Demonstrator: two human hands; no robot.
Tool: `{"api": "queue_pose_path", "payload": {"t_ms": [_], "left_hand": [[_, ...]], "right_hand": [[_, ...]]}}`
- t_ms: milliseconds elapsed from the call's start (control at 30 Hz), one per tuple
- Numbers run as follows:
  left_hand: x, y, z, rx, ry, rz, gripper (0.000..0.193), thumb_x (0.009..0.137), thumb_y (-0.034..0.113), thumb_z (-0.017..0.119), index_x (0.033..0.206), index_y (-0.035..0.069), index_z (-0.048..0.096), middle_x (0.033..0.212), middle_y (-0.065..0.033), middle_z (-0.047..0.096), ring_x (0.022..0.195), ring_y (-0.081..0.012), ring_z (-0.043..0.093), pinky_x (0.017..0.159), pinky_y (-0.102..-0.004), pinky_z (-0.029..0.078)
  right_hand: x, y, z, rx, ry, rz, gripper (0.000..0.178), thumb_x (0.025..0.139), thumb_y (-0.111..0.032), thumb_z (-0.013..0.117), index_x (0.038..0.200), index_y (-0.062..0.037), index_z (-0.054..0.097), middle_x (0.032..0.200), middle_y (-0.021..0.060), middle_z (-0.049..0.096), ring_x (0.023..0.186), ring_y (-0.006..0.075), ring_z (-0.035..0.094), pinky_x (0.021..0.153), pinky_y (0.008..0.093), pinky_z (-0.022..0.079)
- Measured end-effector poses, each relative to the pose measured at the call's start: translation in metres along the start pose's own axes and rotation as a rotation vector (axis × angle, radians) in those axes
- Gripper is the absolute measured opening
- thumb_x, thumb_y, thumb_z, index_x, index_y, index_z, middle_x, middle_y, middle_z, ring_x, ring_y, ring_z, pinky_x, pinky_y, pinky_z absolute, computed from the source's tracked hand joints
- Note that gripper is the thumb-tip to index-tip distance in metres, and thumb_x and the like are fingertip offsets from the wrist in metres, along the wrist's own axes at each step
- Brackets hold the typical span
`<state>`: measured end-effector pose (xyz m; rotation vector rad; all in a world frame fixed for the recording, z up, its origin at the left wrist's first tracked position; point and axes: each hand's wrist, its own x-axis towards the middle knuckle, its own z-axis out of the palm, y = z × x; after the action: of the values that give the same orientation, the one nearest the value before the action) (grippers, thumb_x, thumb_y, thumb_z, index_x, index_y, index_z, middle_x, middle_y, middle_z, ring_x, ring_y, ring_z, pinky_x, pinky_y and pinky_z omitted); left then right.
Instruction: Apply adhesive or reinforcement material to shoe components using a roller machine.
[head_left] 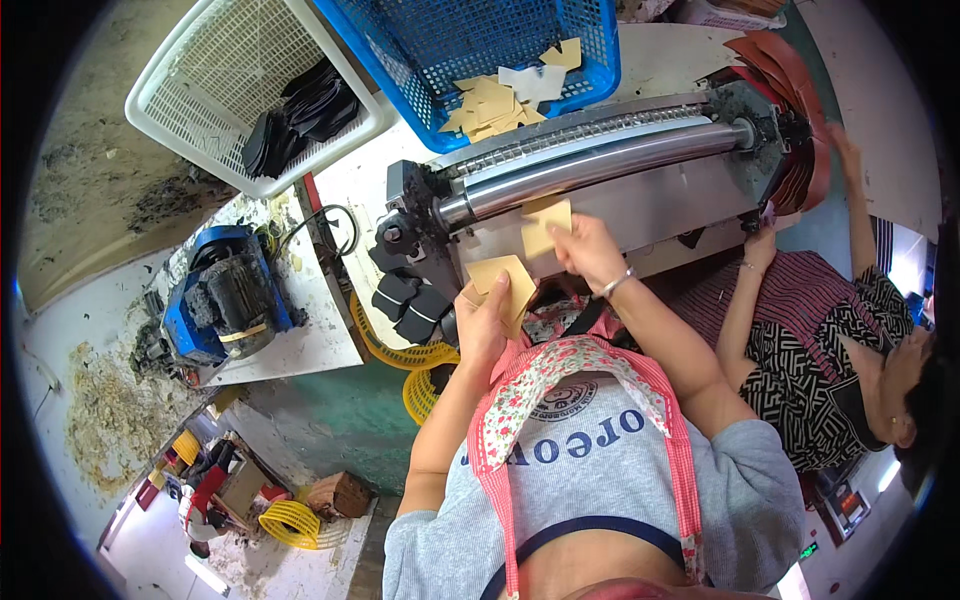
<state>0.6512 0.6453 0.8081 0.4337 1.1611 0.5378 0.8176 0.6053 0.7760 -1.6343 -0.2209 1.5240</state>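
My left hand (483, 322) is closed around a small stack of tan flat pieces (508, 283), thin like leather or card, in front of my chest. To its right, my right hand (594, 252) pinches one tan piece (546, 226) between thumb and fingers. That piece's far edge lies close to the shiny metal roller (610, 172) of a long machine, over its pale front plate (640, 215); whether it touches the roller I cannot tell. Behind the machine, a blue plastic basket (604, 60) holds loose tan pieces (492, 106) and a few white ones.
A white basket (185, 85) with black pieces (305, 110) stands at far left. Dark bundles (408, 302) sit by the machine's left end, above yellow baskets (424, 392). A blue motor (232, 305) is further left. At right, a co-worker's hand (760, 248) is near reddish-brown sheets (800, 110).
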Motion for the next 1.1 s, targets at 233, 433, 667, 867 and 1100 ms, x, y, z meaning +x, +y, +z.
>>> {"api": "queue_pose_path", "payload": {"t_ms": [233, 433, 667, 867, 1100], "left_hand": [[0.007, -0.007, -0.001, 0.232, 0.007, 0.148, 0.018, 0.082, 0.016, 0.061, 0.085, -0.002, 0.06, 0.071, -0.0044, 0.06, 0.055, -0.0086, 0.055, 0.046, -0.0197, 0.042], [0.013, 0.002, -0.005, 0.003, -0.131, -0.035, 0.026, 0.091, 0.019, 0.044, 0.095, -0.006, 0.048, 0.089, -0.0197, 0.061, 0.076, -0.0253, 0.062, 0.071, -0.0344, 0.053], [0.023, -0.005, 0.002, 0.35, 0.023, 0.245, 0.026, 0.083, 0.027, 0.061, 0.079, 0.001, 0.061, 0.07, -0.0044, 0.06, 0.058, -0.0074, 0.053, 0.047, -0.0226, 0.04], [0.015, -0.006, 0.0, 0.459, -0.101, 0.174, 0.022, 0.083, 0.023, 0.062, 0.082, 0.001, 0.061, 0.071, -0.0024, 0.059, 0.059, -0.0064, 0.052, 0.048, -0.0216, 0.04], [-0.005, -0.023, -0.017, 0.125, -0.292, -0.039, 0.017, 0.084, 0.015, 0.059, 0.085, -0.003, 0.06, 0.078, -0.0042, 0.06, 0.065, -0.0075, 0.054, 0.058, -0.02, 0.044]], "right_hand": [[-0.031, 0.0, 0.02, -0.287, -0.184, -0.17, 0.026, 0.084, -0.023, 0.058, 0.068, -0.002, 0.054, 0.054, 0.0023, 0.054, 0.041, 0.0059, 0.047, 0.038, 0.0212, 0.037], [-0.008, 0.004, 0.018, 0.195, 0.065, -0.168, 0.017, 0.085, -0.016, 0.055, 0.081, 0.0006, 0.055, 0.062, 0.0039, 0.055, 0.048, 0.0084, 0.051, 0.042, 0.0215, 0.04], [-0.038, 0.003, 0.02, -0.395, -0.257, -0.26, 0.017, 0.083, -0.016, 0.059, 0.082, 0.0005, 0.056, 0.064, 0.0041, 0.059, 0.045, 0.0064, 0.051, 0.041, 0.0203, 0.04], [-0.04, 0.012, 0.019, -0.159, -0.196, -0.152, 0.018, 0.086, -0.017, 0.054, 0.083, 0.0003, 0.053, 0.064, 0.0039, 0.058, 0.044, 0.0049, 0.051, 0.037, 0.0184, 0.038], [-0.045, 0.023, 0.022, 0.015, -0.038, -0.25, 0.031, 0.09, -0.022, 0.048, 0.067, -0.0017, 0.051, 0.049, -0.0008, 0.047, 0.037, 0.0038, 0.042, 0.034, 0.0199, 0.033]]}}
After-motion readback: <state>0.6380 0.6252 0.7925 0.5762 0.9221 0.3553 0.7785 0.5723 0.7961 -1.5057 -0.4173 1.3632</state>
